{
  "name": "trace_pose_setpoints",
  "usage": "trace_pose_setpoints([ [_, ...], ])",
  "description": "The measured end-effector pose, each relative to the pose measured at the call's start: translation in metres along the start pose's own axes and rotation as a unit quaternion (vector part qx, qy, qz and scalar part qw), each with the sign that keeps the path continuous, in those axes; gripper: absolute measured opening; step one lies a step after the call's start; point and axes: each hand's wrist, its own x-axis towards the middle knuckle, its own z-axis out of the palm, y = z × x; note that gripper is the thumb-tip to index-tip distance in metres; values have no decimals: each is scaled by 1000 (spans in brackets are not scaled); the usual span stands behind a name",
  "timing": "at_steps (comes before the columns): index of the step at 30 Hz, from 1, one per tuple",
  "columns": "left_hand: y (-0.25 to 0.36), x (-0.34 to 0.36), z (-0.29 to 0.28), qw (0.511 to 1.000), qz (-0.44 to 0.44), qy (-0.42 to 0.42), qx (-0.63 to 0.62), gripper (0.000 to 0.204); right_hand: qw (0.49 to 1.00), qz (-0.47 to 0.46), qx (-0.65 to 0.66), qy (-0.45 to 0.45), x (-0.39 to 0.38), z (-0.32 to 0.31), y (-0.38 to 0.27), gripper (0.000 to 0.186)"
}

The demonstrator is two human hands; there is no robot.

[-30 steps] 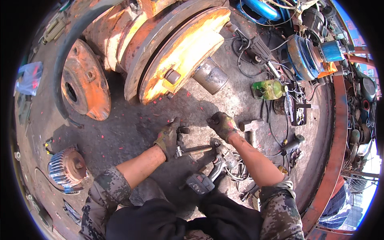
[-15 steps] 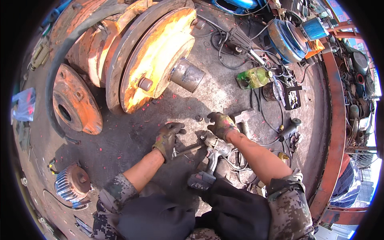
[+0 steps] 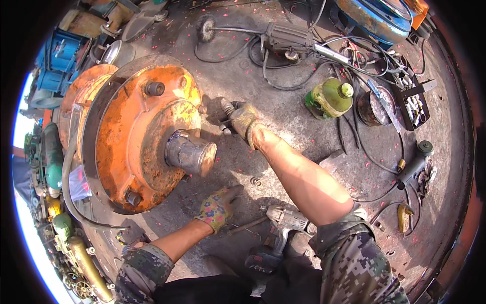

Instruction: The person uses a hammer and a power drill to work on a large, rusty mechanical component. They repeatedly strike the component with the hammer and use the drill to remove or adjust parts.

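My right hand (image 3: 242,120), in a dirty work glove, reaches forward to the floor beside the big orange flanged machine part (image 3: 147,116). Its fingers are apart, next to a small dark metal piece (image 3: 225,128) with a shiny end; contact between them is unclear. One bolt (image 3: 201,109) projects from the flange rim just left of those fingertips. Nearer to me, my left hand (image 3: 216,209), in a flower-patterned glove, hovers low with fingers stretched out and nothing in them. Beside it lie a metal rod (image 3: 248,225) and a cordless impact wrench (image 3: 286,219). Small metal rings (image 3: 256,181) rest between my hands.
A stubby shaft (image 3: 190,152) sticks out from the flange toward me. At the right stand a green bottle (image 3: 329,99), a round can (image 3: 374,109) and a black tray (image 3: 416,104) of small parts. Cables and a corded power tool (image 3: 288,39) lie farther off.
My view has swung left, bringing the orange flange more face-on. The right hand has reached forward and left, toward the flange rim. My left hand has turned, its flowered glove back now showing.
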Motion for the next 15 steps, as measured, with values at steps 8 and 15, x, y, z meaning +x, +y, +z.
trace_pose_setpoints([
  [8, 16, 42, 51, 967, -61, 193, -156, 49, 996, -44, 76, -32, 55, 47, 22, 16],
  [15, 15, 26, 53, 958, -69, 272, -65, 48, 997, -21, 73, -33, 41, 37, 24, 30],
])
